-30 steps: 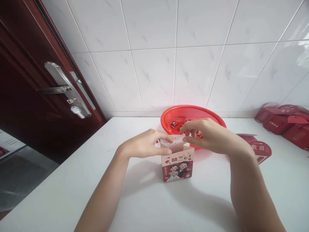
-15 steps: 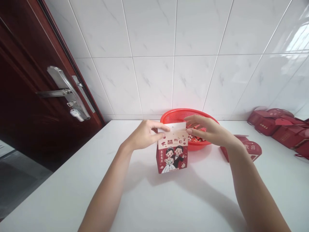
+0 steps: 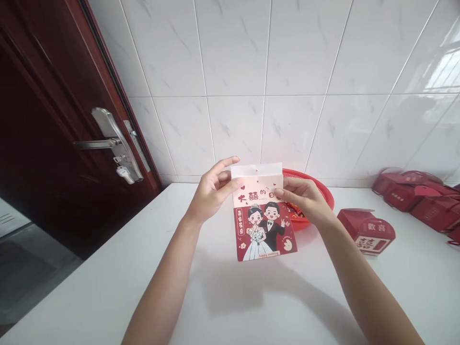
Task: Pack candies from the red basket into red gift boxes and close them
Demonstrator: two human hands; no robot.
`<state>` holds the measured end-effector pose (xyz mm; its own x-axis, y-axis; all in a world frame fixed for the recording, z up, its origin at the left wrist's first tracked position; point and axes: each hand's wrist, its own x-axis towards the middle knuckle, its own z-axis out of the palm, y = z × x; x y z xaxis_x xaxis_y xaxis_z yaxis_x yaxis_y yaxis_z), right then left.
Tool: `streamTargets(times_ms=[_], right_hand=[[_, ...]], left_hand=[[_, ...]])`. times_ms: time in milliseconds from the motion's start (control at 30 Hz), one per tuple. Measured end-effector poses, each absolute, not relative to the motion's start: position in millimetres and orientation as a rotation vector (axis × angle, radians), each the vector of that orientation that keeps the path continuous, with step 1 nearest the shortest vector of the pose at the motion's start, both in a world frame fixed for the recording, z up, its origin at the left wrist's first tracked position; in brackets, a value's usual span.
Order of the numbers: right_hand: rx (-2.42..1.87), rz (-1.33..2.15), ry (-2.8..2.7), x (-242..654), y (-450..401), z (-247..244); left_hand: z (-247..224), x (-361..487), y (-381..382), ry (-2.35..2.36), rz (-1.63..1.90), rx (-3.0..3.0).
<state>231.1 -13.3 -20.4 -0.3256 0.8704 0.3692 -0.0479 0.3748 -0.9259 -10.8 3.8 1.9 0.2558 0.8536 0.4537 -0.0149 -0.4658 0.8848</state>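
Observation:
A paper gift bag (image 3: 266,225) with a cartoon bride and groom hangs tilted above the table, its printed front towards me. Its upper part is cream with red characters, and a white strip runs along the top. My left hand (image 3: 215,189) pinches the upper left edge between thumb and fingers, its index finger raised. On the opposite edge, my right hand (image 3: 304,194) grips the bag with the thumb in front and fingers behind. Behind it stands a red plastic basket (image 3: 325,196) with small red-wrapped pieces in it, partly hidden by the bag and my right hand.
A red box (image 3: 372,232) with a rounded flap stands right of my right forearm. Several dark red boxes (image 3: 402,191) are lined up along the tiled wall (image 3: 237,129). At left is a brown door (image 3: 53,96) with keys in its lock, past the white table's (image 3: 118,268) edge.
The bag has come up and closer to me, its front tilting to face me more fully. My right hand has closed on its right edge. The camera view has shifted slightly.

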Motion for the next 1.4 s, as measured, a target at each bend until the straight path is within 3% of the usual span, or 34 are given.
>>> streamTargets(times_ms=[233, 667, 1100, 1400], right_hand=[[-0.805, 1.016, -1.582, 231, -10, -21], [-0.715, 1.049, -1.602, 237, -10, -22], [-0.684, 0.783, -1.623, 238, -8, -25], [-0.819, 0.872, -1.586, 230, -16, -20]], left_hand=[[1, -11, 5, 0.74, 1.139, 1.743], [-5, -4, 4, 0.736, 1.215, 1.778], [-7, -2, 0, 0.766, 1.339, 1.823], [-7, -2, -1, 0.799, 1.366, 1.9]])
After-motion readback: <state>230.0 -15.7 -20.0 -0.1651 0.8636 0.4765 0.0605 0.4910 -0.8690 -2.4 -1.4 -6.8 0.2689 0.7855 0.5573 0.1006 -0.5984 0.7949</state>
